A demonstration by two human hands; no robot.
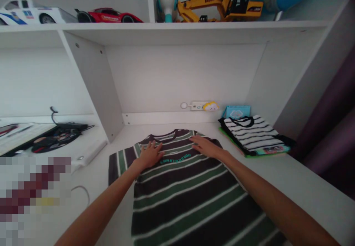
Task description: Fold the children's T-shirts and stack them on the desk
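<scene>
A dark T-shirt with green and white stripes [183,194] lies spread flat on the white desk [305,179], collar away from me. My left hand [151,154] rests flat on its chest left of the collar, fingers stretched out. Palm down, my right hand [205,147] lies on the shirt's right shoulder area with fingers extended. Neither hand holds anything.
A folded stack topped by a black-and-white striped shirt [253,133] sits at the back right, a blue notebook [237,112] behind it. A power strip [198,106] lies against the back wall. Toy cars [108,16] and a yellow excavator [222,5] stand on the shelf above. Dark clutter [55,137] lies left.
</scene>
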